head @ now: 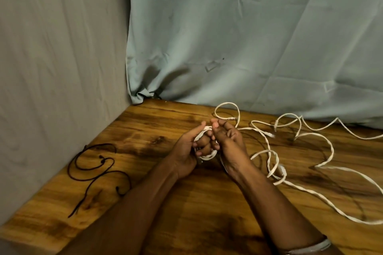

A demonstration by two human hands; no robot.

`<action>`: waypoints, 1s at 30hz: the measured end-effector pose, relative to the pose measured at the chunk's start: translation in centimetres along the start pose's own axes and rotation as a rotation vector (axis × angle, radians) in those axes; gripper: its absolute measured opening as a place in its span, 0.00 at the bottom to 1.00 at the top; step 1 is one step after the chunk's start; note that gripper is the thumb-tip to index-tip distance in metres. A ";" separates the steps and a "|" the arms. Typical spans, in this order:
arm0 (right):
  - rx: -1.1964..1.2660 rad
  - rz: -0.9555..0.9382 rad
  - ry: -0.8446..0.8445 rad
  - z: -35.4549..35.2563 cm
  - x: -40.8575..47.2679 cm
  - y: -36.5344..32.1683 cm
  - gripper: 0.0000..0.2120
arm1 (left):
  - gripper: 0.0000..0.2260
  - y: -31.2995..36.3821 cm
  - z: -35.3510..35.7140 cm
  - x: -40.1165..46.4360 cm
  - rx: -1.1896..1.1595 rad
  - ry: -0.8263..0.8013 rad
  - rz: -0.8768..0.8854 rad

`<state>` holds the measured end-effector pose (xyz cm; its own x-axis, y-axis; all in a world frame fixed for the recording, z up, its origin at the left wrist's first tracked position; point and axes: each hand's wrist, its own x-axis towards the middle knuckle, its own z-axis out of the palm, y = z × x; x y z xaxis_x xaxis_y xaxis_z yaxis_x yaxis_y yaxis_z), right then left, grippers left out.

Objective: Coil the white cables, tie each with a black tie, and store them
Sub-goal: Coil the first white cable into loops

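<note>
Black ties (97, 168) lie loose on the wooden bench (186, 209) well to the left of the fingers, near the grey cloth wall (51, 68), apparently kept apart from the tangle so one can be picked up once a coil is ready. At centre, the left hand (187, 151) has its fingers (202, 144) curled inside a small coil of white cable (207, 156), serving as the form the turns are wound on. Touching it on the right, the right hand (229, 141) is raised with fingers half curled and thumb up beside the coil; it seems to be guiding the strand round, though whether it actually pinches the cable cannot be told from this angle. To the right of the fingers, the uncoiled length of cable (269, 152) trails in loose loops across the bench, with further white cables (306, 128) running out toward the pale blue drape (248, 37) behind. A light bangle (310, 247) sits on the right wrist. By the look of it, coiling is only begun: most cable is unwound and no tie is on. No box, bag or other container for storing is in view.
</note>
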<state>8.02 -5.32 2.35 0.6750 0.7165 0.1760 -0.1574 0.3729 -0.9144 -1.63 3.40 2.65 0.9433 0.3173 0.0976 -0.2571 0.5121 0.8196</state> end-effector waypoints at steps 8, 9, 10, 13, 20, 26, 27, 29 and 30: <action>-0.885 -0.325 -0.044 0.4 -1.2 0.5 0.19 | 0.24 1.9 -0.7 0.4 -0.173 0.069 0.139; -0.977 -0.317 -0.088 0.6 -1.7 0.5 0.20 | 0.24 2.2 -0.9 0.5 -0.195 0.113 0.164; -1.079 -0.304 -0.140 0.8 -2.1 0.4 0.19 | 0.23 2.4 -1.1 0.8 -0.203 0.159 0.197; -1.454 -0.252 -0.295 1.9 -3.2 -0.4 0.21 | 0.21 2.4 -2.0 1.1 -0.087 0.299 0.327; -1.681 -0.366 -0.506 2.8 -5.1 -2.8 0.13 | 0.17 1.7 -1.8 1.1 0.458 0.426 0.383; -1.488 -0.569 -0.459 1.8 -4.7 -4.3 0.11 | 0.19 0.6 -1.0 0.4 0.752 0.326 0.320; -1.442 -0.582 -0.417 1.5 -4.6 -4.4 0.11 | 0.19 0.7 -0.8 0.1 0.731 0.285 0.307; -1.373 -0.580 -0.281 1.0 -4.2 -4.7 0.12 | 0.19 0.8 -0.2 -0.4 0.669 0.235 0.257; -1.333 -0.554 -0.207 0.6 -3.9 -4.7 0.12 | 0.19 0.7 0.1 -0.7 0.623 0.213 0.215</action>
<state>5.67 -9.53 6.22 0.2936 0.7790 0.5540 0.9323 -0.1053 -0.3459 -2.43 3.44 3.21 0.8068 0.5429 0.2331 -0.2050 -0.1128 0.9722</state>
